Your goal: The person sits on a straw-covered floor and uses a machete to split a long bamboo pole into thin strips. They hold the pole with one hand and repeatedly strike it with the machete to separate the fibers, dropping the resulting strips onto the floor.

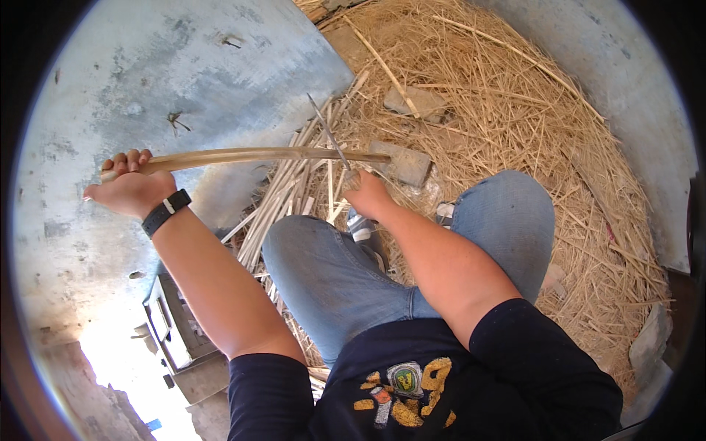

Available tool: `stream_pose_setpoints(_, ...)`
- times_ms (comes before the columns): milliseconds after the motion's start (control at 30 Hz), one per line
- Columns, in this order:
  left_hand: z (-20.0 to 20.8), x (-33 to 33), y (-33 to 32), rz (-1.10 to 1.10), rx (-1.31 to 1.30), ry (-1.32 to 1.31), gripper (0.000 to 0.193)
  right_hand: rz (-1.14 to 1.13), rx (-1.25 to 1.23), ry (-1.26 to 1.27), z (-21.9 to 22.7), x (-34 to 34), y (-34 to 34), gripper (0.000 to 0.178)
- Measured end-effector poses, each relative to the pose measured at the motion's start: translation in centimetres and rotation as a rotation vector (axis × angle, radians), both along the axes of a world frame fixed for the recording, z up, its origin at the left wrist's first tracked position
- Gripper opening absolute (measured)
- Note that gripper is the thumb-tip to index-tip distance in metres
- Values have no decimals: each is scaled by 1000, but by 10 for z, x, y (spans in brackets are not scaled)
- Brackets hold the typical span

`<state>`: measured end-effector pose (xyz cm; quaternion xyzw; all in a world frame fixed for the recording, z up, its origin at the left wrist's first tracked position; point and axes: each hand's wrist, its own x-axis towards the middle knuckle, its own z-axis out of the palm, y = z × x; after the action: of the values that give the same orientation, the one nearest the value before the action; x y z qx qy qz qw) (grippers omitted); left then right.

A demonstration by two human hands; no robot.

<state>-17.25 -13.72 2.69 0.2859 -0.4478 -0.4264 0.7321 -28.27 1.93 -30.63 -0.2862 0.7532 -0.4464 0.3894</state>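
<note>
My left hand (132, 180), wearing a dark wrist strap, is closed around the left end of a long pale bamboo strip (243, 155). The strip runs almost level to the right, and its far end lies over a grey brick (407, 165) on the ground. In my right hand (365, 194) is a knife (327, 128), its narrow blade pointing up and to the left. That blade crosses the strip near its right end. Whether the edge bites into the strip, I cannot tell. My fingers hide most of the knife's handle.
Straw-like shavings (515, 125) cover the floor ahead and to the right. A bundle of split strips (294, 173) lies left of my knees. Another flat brick (416, 104) sits farther off. Weathered blue-grey walls (184, 66) stand left and right. A box-like object (180, 323) is at lower left.
</note>
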Motion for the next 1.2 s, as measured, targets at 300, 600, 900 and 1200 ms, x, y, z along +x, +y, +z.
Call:
stream_pose_setpoints(300,4,-9,9,-8,14,8,59,-6,1,-25,6,-4,1,52)
stream_pose_setpoints(600,1,-14,15,-20,-25,11,55,167,-187,-55,100,1,-4,42)
stream_pose_setpoints(900,8,-19,16,-18,-24,-10,44,87,117,-66,19,-21,7,42)
stream_pose_setpoints(1200,-1,-14,8,9,-20,-23,41,330,-246,-139,82,-8,-7,30)
